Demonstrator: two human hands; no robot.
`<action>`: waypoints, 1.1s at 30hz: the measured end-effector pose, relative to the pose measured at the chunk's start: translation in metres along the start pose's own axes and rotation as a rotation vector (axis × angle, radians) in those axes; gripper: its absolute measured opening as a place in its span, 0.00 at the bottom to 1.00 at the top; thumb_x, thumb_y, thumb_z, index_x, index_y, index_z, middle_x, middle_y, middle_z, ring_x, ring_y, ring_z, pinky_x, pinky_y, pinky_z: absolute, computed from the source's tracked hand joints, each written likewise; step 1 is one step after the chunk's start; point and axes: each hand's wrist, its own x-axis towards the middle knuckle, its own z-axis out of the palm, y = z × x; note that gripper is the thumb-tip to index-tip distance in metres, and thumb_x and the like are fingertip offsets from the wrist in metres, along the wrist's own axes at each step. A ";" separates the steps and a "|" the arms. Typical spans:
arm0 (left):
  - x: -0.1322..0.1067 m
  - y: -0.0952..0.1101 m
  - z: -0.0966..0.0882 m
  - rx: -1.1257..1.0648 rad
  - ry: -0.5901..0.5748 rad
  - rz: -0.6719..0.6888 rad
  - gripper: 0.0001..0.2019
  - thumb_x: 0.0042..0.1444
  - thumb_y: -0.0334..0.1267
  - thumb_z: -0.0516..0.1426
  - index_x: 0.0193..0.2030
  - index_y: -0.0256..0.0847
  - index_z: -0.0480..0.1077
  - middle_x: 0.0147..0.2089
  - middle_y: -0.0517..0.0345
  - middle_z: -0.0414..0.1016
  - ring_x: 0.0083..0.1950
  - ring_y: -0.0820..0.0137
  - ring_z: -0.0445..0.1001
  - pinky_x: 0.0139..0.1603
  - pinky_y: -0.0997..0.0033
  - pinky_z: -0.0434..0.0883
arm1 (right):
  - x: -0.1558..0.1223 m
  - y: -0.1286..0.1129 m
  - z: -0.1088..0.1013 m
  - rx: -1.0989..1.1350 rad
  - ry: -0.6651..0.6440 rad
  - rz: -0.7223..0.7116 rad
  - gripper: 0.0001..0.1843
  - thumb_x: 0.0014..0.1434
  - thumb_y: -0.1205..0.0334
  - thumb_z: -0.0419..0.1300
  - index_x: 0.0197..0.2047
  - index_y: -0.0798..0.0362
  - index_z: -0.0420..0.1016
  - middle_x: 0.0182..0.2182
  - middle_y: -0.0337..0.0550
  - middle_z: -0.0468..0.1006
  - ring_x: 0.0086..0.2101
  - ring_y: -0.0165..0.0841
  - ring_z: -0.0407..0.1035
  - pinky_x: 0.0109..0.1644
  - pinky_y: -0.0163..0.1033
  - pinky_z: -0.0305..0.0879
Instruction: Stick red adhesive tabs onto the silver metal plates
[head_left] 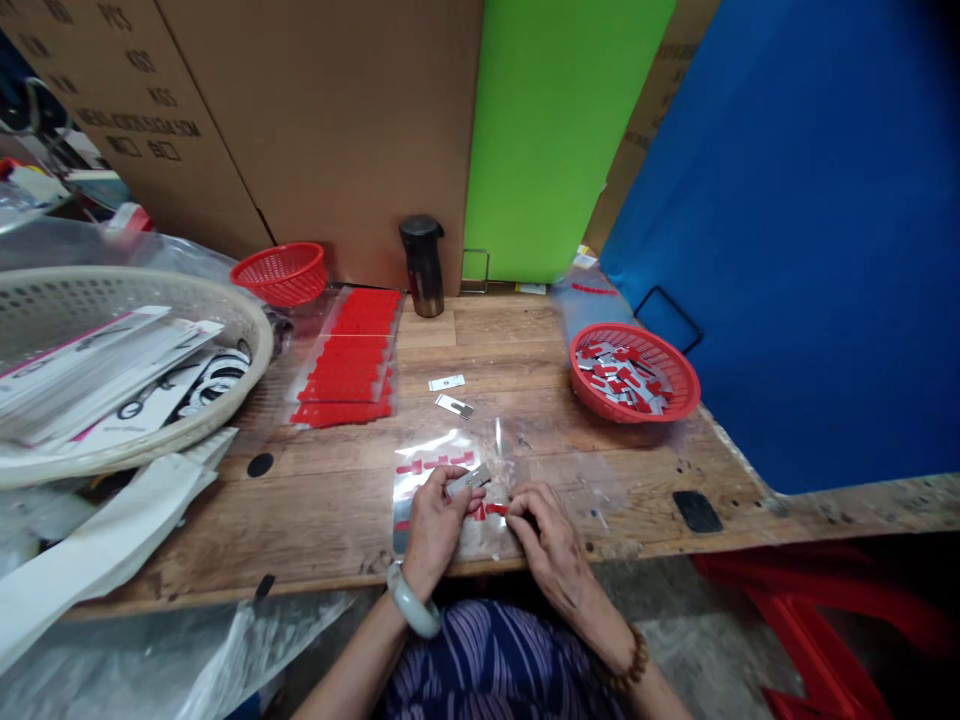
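Note:
My left hand [435,520] is closed on a small grey metal strip [469,481] and holds it just above a clear plastic sheet [442,470] that carries several small red stickers. My right hand [544,530] rests on the same sheet, its fingertips pinched at a red sticker [495,509] near the sheet's front edge. Both hands sit at the front edge of the wooden table [525,340]. Two more metal strips [450,393] lie loose on the wood just beyond the sheet.
A red basket [634,372] with several stickered strips stands at the right. Sheets of red stickers [349,365] lie mid-left beside a small red basket [281,272]. A black cup [422,265] stands at the back. A large beige basket [127,370] with packets fills the left.

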 end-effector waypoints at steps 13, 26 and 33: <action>-0.001 0.007 -0.001 -0.126 -0.015 -0.077 0.15 0.43 0.31 0.63 0.39 0.34 0.67 0.31 0.55 0.77 0.32 0.68 0.79 0.34 0.74 0.74 | -0.009 0.001 -0.019 0.322 -0.004 0.155 0.03 0.60 0.63 0.52 0.34 0.51 0.64 0.34 0.41 0.70 0.37 0.33 0.66 0.44 0.38 0.63; -0.032 0.038 -0.006 -0.314 -0.245 -0.336 0.17 0.42 0.22 0.62 0.40 0.34 0.66 0.30 0.50 0.78 0.34 0.68 0.79 0.38 0.75 0.74 | 0.004 -0.025 -0.028 0.373 0.180 0.221 0.05 0.53 0.62 0.60 0.32 0.51 0.67 0.33 0.40 0.73 0.37 0.34 0.68 0.40 0.38 0.64; -0.039 0.040 -0.004 -0.300 -0.266 -0.366 0.17 0.42 0.22 0.62 0.41 0.34 0.66 0.29 0.50 0.79 0.33 0.68 0.79 0.36 0.78 0.74 | 0.007 -0.036 -0.028 0.329 0.129 0.224 0.02 0.55 0.63 0.56 0.32 0.52 0.67 0.31 0.39 0.73 0.34 0.32 0.68 0.37 0.36 0.63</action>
